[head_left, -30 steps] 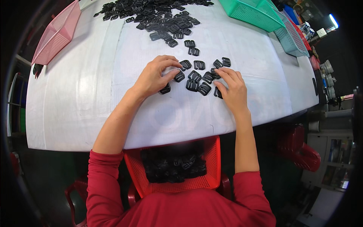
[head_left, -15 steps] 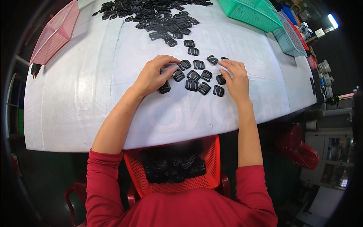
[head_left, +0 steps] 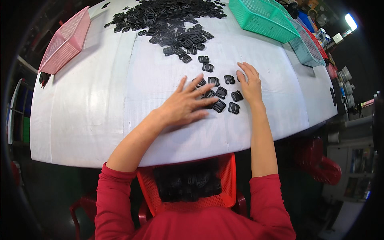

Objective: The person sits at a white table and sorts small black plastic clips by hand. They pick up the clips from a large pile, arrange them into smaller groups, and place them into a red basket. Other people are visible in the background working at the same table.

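Note:
Several small black plastic buckles lie loosely grouped on the white-covered table between my hands. My left hand is open over the left side of this group, fingers spread, hiding some of the buckles. To the right, my right hand is open with its fingers stretched forward and slightly bent. A dark buckle edge shows beside its thumb, mostly covered. Farther away, a large heap of the same black buckles trails toward the group.
A pink basket stands at the far left. At the far right are a green basket and a pale blue basket. Below the table's near edge, a red basket in front of my body holds more black pieces.
My left hand has gone from pinched-in fingers at the group's left edge to spread fingers over it. The right hand's fingers have straightened somewhat. Several buckles have shifted. The whole view has tilted slightly.

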The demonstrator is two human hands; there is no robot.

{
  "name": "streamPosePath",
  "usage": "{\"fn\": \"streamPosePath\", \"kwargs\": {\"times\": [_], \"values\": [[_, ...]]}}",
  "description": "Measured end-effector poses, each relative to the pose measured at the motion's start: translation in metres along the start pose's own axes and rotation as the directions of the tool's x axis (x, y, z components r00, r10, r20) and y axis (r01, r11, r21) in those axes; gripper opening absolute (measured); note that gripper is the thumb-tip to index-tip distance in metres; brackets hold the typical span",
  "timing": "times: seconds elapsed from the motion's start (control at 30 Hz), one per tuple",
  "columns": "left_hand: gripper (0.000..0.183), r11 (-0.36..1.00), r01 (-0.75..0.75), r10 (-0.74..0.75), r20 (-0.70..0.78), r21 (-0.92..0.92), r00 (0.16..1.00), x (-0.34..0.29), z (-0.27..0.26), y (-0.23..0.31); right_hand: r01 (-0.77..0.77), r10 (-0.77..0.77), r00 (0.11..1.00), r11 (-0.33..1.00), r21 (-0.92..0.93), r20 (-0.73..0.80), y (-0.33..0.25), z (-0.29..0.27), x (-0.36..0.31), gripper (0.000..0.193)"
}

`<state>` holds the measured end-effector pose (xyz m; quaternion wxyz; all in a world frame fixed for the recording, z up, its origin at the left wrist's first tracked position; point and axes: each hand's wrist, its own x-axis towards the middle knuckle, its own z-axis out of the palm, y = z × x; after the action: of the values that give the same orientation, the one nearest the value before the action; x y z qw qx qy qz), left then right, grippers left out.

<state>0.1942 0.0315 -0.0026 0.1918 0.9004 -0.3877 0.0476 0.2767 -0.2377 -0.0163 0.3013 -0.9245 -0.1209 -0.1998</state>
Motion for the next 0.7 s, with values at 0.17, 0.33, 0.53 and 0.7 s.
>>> {"fn": "streamPosePath", "kwargs": {"times": [0.17,0.33,0.53,0.7], "values": [[0.041,0.980,-0.093,0.113,0.104,-0.178,0.988,-0.002,-0.009,-0.002,-0.030,0.058,0.964,0.994,-0.109,0.258,0.000,0.010,-0.014,0.050],[0.035,0.871,0.050,-0.196,-0.253,-0.488,0.947,-0.004,-0.022,-0.033,0.064,-0.113,0.922,0.988,0.143,0.369,-0.029,0.018,0.004,0.054],[0.040,0.667,0.276,-0.656,-0.370,-0.692,0.658,-0.019,-0.030,-0.077,0.339,-0.314,0.824,0.940,0.035,0.472,-0.052,0.047,0.029,0.051],[0.045,0.614,0.309,-0.700,-0.320,-0.726,0.638,-0.024,-0.026,-0.094,0.281,-0.424,0.703,0.903,0.326,0.571,-0.084,0.040,0.000,0.045]]}}
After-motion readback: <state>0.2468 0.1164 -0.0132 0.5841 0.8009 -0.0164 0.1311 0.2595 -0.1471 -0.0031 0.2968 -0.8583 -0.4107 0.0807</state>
